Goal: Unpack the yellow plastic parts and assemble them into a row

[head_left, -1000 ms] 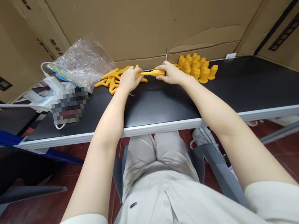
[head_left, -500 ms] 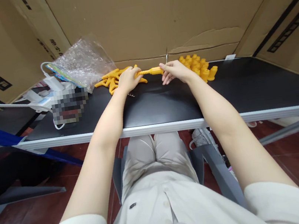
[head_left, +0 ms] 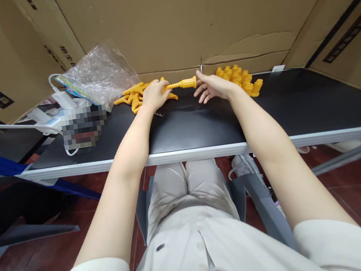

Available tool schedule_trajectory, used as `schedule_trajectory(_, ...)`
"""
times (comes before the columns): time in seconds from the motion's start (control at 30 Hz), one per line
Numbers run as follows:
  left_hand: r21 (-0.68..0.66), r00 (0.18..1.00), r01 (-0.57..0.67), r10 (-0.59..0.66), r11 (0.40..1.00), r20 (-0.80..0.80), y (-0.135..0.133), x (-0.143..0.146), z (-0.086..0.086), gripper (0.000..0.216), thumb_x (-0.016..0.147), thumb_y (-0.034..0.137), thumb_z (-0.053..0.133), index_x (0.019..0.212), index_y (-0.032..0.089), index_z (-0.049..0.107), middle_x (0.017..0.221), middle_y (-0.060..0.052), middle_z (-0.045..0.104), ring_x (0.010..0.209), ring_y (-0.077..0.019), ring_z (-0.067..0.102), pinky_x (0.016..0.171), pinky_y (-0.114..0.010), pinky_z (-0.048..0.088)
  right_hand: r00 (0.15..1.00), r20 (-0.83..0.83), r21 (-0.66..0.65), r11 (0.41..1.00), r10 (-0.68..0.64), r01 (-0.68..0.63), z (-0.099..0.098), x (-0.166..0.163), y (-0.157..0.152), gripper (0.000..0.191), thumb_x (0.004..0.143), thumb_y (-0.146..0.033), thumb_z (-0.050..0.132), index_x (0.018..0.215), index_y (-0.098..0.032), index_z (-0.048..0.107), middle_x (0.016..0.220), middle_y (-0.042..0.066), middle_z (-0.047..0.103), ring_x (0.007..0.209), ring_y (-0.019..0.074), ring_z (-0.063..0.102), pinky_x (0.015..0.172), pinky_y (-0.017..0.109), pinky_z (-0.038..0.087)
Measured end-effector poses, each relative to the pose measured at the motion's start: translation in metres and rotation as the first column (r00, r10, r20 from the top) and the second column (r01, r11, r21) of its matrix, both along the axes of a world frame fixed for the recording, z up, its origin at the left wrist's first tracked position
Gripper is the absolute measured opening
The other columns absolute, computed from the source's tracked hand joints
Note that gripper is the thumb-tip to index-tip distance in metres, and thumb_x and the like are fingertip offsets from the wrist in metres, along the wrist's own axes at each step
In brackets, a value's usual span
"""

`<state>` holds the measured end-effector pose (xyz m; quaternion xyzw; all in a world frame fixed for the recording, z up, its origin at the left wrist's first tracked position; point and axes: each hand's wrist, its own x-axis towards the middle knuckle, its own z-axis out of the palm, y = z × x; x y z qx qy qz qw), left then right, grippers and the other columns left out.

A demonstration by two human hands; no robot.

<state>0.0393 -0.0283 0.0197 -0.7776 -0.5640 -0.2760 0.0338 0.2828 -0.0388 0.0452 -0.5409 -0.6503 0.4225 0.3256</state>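
My left hand [head_left: 154, 96] is closed on one end of a yellow plastic rod-shaped part [head_left: 182, 83], which sticks out to the right with a wider cap at its end. My right hand [head_left: 211, 87] hovers just right of that cap with its fingers spread, holding nothing. Behind my left hand lies a pile of yellow curved pieces [head_left: 134, 96]. Behind my right hand stands a cluster of yellow cap-shaped pieces [head_left: 239, 80]. All of this is at the far side of a black table [head_left: 186, 125].
A clear plastic bag [head_left: 101, 77] lies at the table's back left, beside a white power strip and cables [head_left: 49, 119]. Cardboard walls [head_left: 184, 21] close in the back and both sides. The table's metal front edge [head_left: 203, 153] runs above my lap.
My right hand has let go of the yellow part and opened, moving slightly right. My left hand has lifted the part a little off the table.
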Motion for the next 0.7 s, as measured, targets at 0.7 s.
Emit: schedule_trajectory(0.7,0.0,0.999,-0.014,0.014,1.0,0.034,-0.005,0.005,0.006,0.04,0.094,0.027,0.062,0.133,0.021,0.064,0.131,-0.015,0.067,0.129,-0.0322,0.061,0.113,-0.044,0.045,1.0,0.019,0.088,0.996,0.016,-0.017,-0.005,-0.002,0.003,0.072,0.084,-0.084,0.066,0.117,-0.02,0.065,0.089,0.009,0.076,0.067,0.0207,0.072,0.061,0.031,0.059)
